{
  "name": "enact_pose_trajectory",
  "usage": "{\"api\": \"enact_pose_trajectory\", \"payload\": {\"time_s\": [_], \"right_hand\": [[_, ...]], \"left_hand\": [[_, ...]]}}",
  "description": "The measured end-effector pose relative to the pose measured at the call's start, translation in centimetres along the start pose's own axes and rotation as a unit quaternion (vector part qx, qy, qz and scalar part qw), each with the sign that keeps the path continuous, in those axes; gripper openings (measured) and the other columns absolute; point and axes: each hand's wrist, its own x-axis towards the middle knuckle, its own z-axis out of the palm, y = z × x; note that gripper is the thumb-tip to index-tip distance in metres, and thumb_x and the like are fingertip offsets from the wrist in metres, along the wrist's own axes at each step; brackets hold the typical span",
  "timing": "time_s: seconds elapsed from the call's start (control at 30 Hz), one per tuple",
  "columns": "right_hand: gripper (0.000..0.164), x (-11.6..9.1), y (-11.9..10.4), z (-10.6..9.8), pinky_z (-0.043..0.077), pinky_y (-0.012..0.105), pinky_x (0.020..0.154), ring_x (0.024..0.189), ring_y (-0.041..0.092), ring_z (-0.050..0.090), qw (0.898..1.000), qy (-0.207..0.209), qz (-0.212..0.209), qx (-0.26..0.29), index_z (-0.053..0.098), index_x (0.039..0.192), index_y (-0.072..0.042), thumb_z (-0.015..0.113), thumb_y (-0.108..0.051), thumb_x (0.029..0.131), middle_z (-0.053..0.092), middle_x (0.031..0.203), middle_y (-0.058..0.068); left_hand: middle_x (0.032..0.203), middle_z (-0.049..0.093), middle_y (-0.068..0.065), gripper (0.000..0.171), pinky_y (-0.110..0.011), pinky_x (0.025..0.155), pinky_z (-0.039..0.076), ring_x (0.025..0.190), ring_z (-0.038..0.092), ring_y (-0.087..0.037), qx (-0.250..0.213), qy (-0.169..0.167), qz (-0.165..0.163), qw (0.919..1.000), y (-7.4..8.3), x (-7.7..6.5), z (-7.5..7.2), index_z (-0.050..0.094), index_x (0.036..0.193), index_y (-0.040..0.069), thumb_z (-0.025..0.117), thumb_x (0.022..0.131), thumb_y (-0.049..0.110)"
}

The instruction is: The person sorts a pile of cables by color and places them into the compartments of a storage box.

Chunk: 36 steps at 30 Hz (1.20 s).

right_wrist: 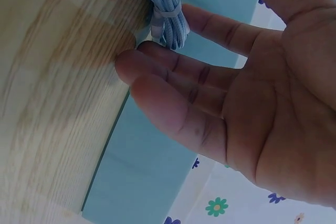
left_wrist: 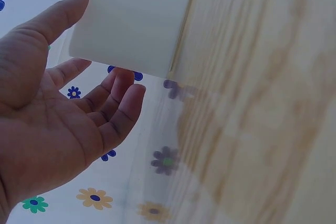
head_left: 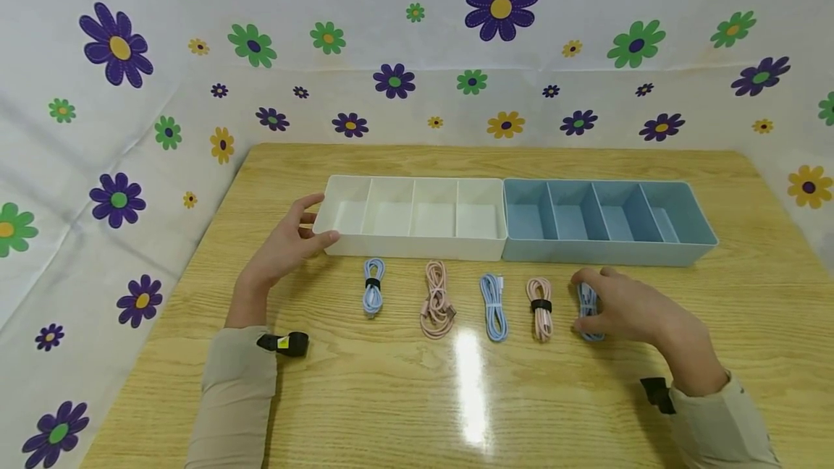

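Observation:
At the left end of the white divided box [head_left: 417, 247], my left hand [head_left: 281, 241] touches the corner, thumb along the front wall and index finger by the end wall. Its other fingers are loosely bent in the left wrist view. My right hand [head_left: 635, 310] spreads over a coiled grey-blue cable [head_left: 589, 302], thumb crossing the lower part and fingertips around the upper end. In the right wrist view that cable [right_wrist: 167, 3] shows a pale tie at its middle, with the index finger beside it and other fingertips close to the wood.
A blue divided box [head_left: 606, 252] adjoins the white one. Before them lie a blue cable [head_left: 373, 299] with a black strap, a pink cable [head_left: 438, 310], a light blue cable [head_left: 495, 313] and a black-strapped pink cable [head_left: 542, 318]. A flowered cloth [head_left: 443, 42] surrounds the wooden table [head_left: 391, 396].

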Motion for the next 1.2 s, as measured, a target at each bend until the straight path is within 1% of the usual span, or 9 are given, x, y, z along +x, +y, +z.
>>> {"api": "enact_pose_trajectory", "payload": {"time_s": [0.27,0.5,0.6,0.7,0.9,1.07,1.2], "right_hand": [[0.063,0.04,-0.01,0.08,0.047,0.042,0.069,0.085,0.026,0.055,1.000,-0.004,0.001,0.008,0.049,0.133,-0.001,0.080,-0.026,0.084,0.049,0.116,0.027],[0.060,0.04,-0.08,0.33,0.050,0.047,0.074,0.095,0.033,0.058,1.000,0.008,-0.016,0.001,0.050,0.132,0.000,0.079,-0.010,0.080,0.046,0.121,0.031],[0.061,0.14,-0.03,0.31,0.049,0.045,0.072,0.093,0.033,0.056,1.000,0.007,-0.015,0.004,0.048,0.133,0.000,0.077,-0.004,0.079,0.044,0.122,0.033],[0.064,0.22,0.05,0.29,0.047,0.043,0.070,0.090,0.033,0.053,1.000,0.002,-0.012,0.016,0.046,0.134,0.000,0.076,-0.002,0.078,0.042,0.122,0.034],[0.066,0.33,0.19,0.33,0.045,0.040,0.067,0.085,0.030,0.050,1.000,0.001,-0.016,0.027,0.045,0.135,0.000,0.074,0.003,0.075,0.045,0.114,0.030],[0.062,0.53,0.32,0.28,0.043,0.038,0.067,0.084,0.027,0.049,0.999,0.013,-0.037,0.015,0.050,0.130,-0.002,0.070,0.012,0.073,0.052,0.107,0.023],[0.063,0.61,0.30,0.16,0.046,0.040,0.071,0.089,0.029,0.053,0.999,0.009,-0.038,0.008,0.049,0.135,-0.005,0.065,0.014,0.078,0.056,0.110,0.022]], "left_hand": [[0.142,0.041,-0.021,0.084,-0.037,0.083,0.045,0.107,0.050,-0.034,0.000,0.000,-0.001,1.0000,-0.19,0.15,-0.12,0.017,0.159,0.022,0.069,0.094,0.038],[0.142,0.042,-0.021,0.084,-0.038,0.084,0.045,0.106,0.051,-0.034,-0.001,-0.001,0.002,1.0000,-0.19,0.24,-0.06,0.018,0.159,0.022,0.069,0.094,0.039],[0.142,0.041,-0.021,0.084,-0.038,0.083,0.045,0.107,0.050,-0.034,-0.001,0.000,0.002,1.0000,-0.21,0.22,-0.06,0.017,0.159,0.022,0.069,0.094,0.038],[0.141,0.041,-0.021,0.085,-0.038,0.083,0.045,0.107,0.050,-0.035,-0.001,0.001,0.001,1.0000,-0.23,0.21,-0.09,0.017,0.159,0.022,0.069,0.094,0.037],[0.142,0.041,-0.021,0.085,-0.038,0.084,0.045,0.108,0.050,-0.036,0.001,0.001,-0.002,1.0000,-0.21,0.23,-0.04,0.017,0.159,0.022,0.069,0.093,0.039],[0.142,0.041,-0.022,0.085,-0.039,0.084,0.045,0.108,0.051,-0.036,0.003,0.001,-0.002,1.0000,-0.22,0.22,-0.04,0.017,0.159,0.022,0.069,0.094,0.039],[0.143,0.040,-0.022,0.085,-0.038,0.084,0.045,0.109,0.051,-0.036,0.004,0.001,-0.001,1.0000,-0.19,0.16,-0.04,0.016,0.159,0.021,0.068,0.094,0.038]]}}
